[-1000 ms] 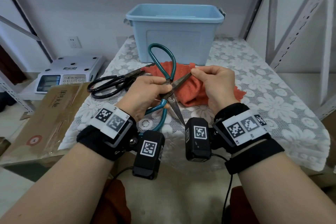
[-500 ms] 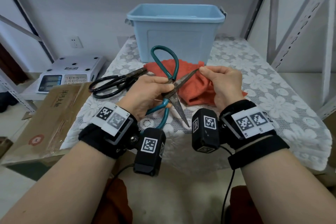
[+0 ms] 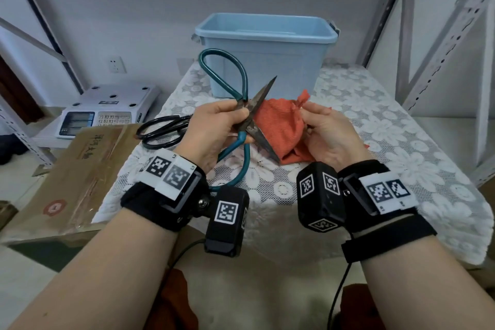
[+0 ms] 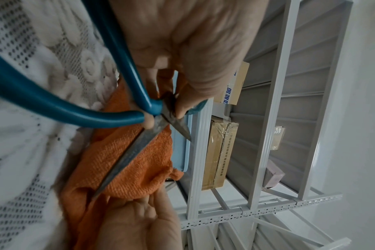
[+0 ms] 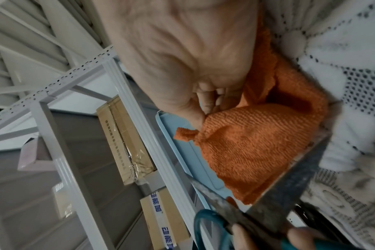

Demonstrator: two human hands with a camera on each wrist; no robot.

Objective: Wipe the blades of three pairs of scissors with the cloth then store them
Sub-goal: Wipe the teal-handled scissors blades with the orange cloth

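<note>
I see a tabletop [image 3: 401, 142] covered with a white lace floral cloth, set inside a grey metal shelving frame [image 3: 439, 40]. At its far edge, in the middle, stands a pale blue plastic storage bin [image 3: 267, 61]. Off the left edge, lower down, lie a flattened cardboard box [image 3: 80, 169] and, beyond it, a white electronic scale [image 3: 107, 107].

Above the middle of the tabletop, my left hand [image 3: 214, 131] grips the teal-handled scissors [image 3: 241, 126] at the pivot, with fingers and thumb curled tightly around the joint. The blades are spread wide: one points up toward the bin, the other points down toward the near edge. One handle loop rises in front of the bin; the other hangs down by my left wrist.

My right hand [image 3: 329, 134] pinches a bunched orange cloth [image 3: 281, 128], thumb and fingertips closed on a gathered fold. The cloth lies against the lower blade.

A pair of black-handled scissors [image 3: 160, 131] lies flat near the left edge of the tabletop, just beyond my left hand. I cannot see a third pair.
</note>
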